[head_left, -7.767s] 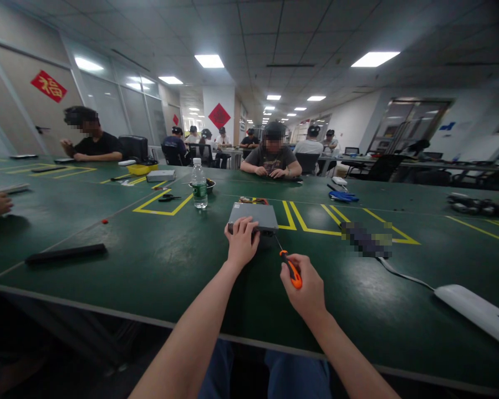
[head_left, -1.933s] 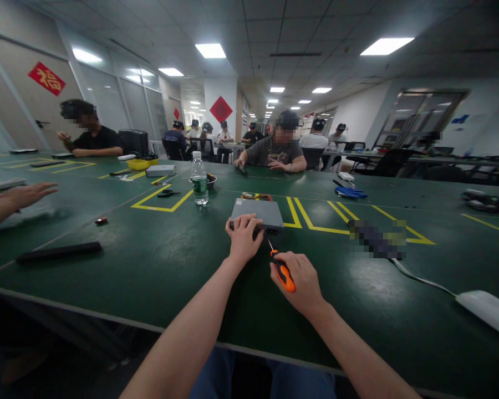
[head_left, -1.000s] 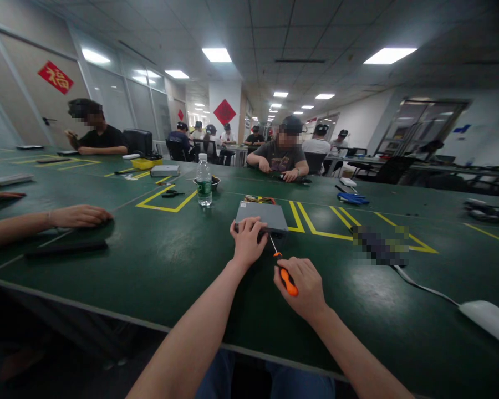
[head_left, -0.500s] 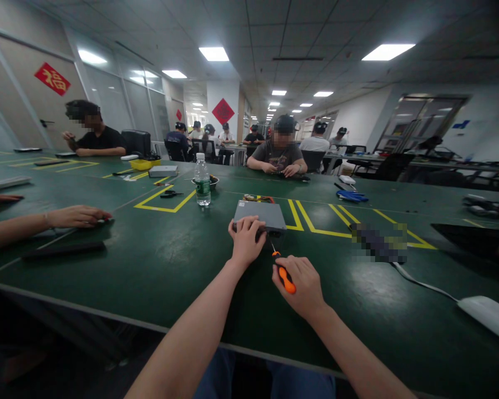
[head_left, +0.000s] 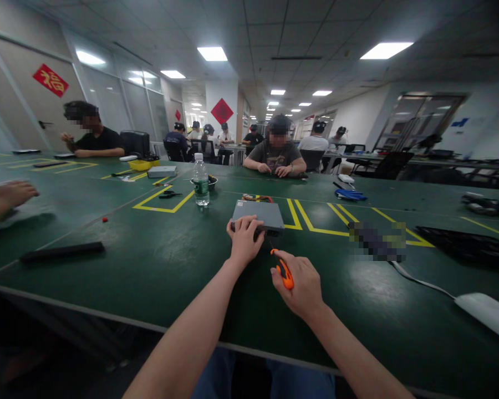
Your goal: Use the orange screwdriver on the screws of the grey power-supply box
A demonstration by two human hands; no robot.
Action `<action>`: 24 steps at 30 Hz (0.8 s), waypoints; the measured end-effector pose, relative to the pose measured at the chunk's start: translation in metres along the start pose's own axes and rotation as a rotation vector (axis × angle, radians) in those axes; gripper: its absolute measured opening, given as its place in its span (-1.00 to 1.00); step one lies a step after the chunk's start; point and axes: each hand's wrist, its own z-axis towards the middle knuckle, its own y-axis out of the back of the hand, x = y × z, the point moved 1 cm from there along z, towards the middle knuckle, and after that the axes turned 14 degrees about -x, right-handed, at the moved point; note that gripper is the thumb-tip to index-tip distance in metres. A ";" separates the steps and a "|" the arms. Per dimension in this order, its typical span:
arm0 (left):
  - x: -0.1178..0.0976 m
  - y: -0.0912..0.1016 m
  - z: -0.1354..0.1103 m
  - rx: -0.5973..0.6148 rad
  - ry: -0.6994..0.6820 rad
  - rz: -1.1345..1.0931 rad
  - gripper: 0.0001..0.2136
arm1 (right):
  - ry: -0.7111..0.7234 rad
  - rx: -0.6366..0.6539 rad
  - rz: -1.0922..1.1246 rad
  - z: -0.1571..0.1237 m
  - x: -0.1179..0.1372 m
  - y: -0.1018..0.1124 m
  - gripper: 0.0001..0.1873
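Head view, left hand: the left hand (head_left: 244,239) sits on the near edge of a flat grey metal box (head_left: 261,213). The fingers are folded down together over that edge, so it's clamped on the box.
Head view, right hand: the right hand (head_left: 301,284) is just beside the left and a bit closer to the body. The fingers are wrapped tight around an orange-handled screwdriver (head_left: 283,270).
Screwdriver: the thin shaft points up and away toward the box's near right corner. Honestly can't tell if the tip touches it.
Box: lies flat on the dark green table (head_left: 149,260), dead centre in front of the person, with its far right corner next to the yellow tape lines (head_left: 311,224).
Near the box: a clear plastic water bottle (head_left: 199,180) stands upright behind and to the left, with a small metal bowl (head_left: 210,182) just behind the bottle.
Off to the sides: a long flat black bar (head_left: 62,251) lies well apart on the left, and a white oblong device (head_left: 486,317) with a cable is far right.
Other people: a co-worker's hand (head_left: 9,194) rests on the table at the left edge. A person in a grey t-shirt (head_left: 278,156) sits opposite with both hands on the table.
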 end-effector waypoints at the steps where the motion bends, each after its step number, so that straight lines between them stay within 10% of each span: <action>1: 0.000 0.000 0.000 -0.002 0.002 -0.003 -0.81 | -0.009 -0.025 -0.005 0.000 0.000 0.000 -0.78; 24: -0.003 0.001 0.000 -0.003 0.017 0.017 -0.81 | 0.104 0.085 -0.079 -0.002 0.007 0.000 -0.92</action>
